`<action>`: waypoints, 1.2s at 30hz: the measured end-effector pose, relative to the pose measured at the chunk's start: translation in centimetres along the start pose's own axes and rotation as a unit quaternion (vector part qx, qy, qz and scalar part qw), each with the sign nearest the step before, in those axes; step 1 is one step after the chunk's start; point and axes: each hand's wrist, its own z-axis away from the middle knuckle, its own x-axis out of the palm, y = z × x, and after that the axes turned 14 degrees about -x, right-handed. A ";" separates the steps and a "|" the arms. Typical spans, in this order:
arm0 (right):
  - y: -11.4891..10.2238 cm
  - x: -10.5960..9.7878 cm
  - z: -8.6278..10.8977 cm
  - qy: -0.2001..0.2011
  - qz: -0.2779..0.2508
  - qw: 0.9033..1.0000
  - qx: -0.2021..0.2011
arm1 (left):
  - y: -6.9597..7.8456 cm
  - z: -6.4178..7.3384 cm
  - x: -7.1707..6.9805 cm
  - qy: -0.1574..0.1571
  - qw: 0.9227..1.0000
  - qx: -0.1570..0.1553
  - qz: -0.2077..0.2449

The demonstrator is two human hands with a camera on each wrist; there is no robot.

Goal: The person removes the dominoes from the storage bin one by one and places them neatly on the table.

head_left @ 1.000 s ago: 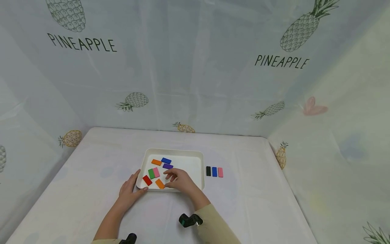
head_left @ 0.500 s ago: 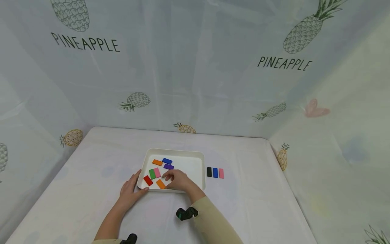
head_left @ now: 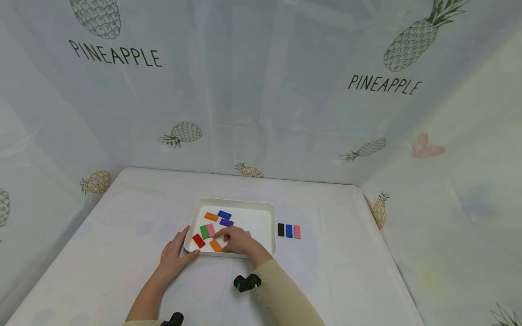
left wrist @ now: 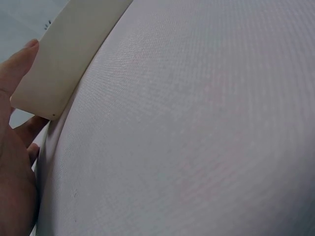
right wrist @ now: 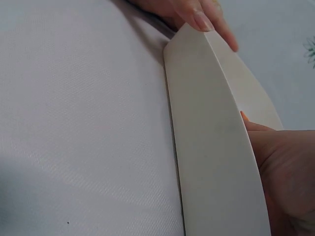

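A white tray (head_left: 260, 226) holds several small flat rectangular blocks. My left hand (head_left: 174, 254) rests at its near left corner, fingers along the left wall and thumb (left wrist: 20, 64) on the near rim. My right hand (head_left: 239, 241) is lowered inside the tray. Its index finger reaches to the edge of a pink block (head_left: 210, 230), which lies against a green block (head_left: 204, 232). The thumb is beside an orange block (head_left: 215, 246); contact cannot be told. No block shows between those fingers. The right wrist view shows mostly the tray's outer wall, which hides the fingertips.
Left in the tray lies a red block (head_left: 198, 240); farther back are a second orange block (head_left: 211, 217), a blue block (head_left: 224, 215) and a purple block (head_left: 226, 222). Right of the tray, black (head_left: 281, 230), blue (head_left: 289, 231) and pink (head_left: 297, 232) blocks stand in a row.
My right hand has shifted slightly left within the tray, and its index finger now stretches farther toward the pink block. The left hand keeps its place at the corner.
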 end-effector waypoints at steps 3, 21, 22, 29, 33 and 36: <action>-0.3 -0.2 0.0 -0.003 0.005 1.000 0.000 | 0.1 0.0 0.0 -0.001 1.000 -0.003 -0.002; 0.2 -0.9 0.7 0.007 -0.095 0.995 -0.026 | 0.4 0.1 -0.2 -0.010 1.000 -0.019 -0.005; 0.3 -0.9 0.7 0.007 -0.104 0.994 -0.026 | 0.4 0.1 -0.1 -0.011 1.000 -0.021 -0.004; 0.5 -1.2 1.0 0.007 -0.145 0.989 -0.026 | 0.2 -0.1 0.0 -0.016 1.000 -0.027 -0.005; 0.7 -1.2 1.1 0.011 -0.162 0.986 -0.029 | 0.2 -0.1 0.0 -0.019 0.999 -0.027 -0.003; 0.9 -1.2 1.2 0.011 -0.171 0.985 -0.029 | 0.1 0.0 0.1 -0.020 0.999 -0.028 0.001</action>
